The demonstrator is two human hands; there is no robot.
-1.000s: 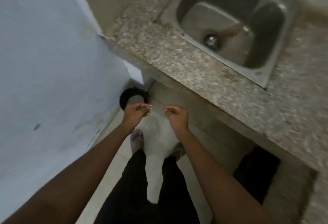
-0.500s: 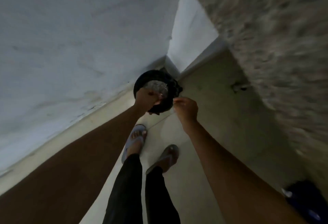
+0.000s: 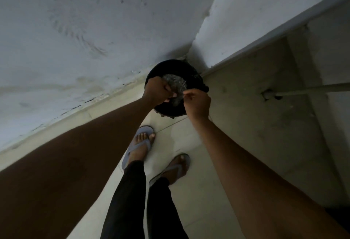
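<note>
The left hand [image 3: 158,91] has its fingers curled round a crumpled, greyish clear bag [image 3: 175,83], gripping it at the left side. The right hand [image 3: 198,104] pinches the bag's other edge between thumb and fingertips, its remaining fingers folded in. The bag sits between the two hands, right over the mouth of a black bin [image 3: 170,67] that stands on the floor [image 3: 191,200] in the corner against the wall [image 3: 85,30]. Two feet in sandals [image 3: 141,144] stand just before the bin.
</note>
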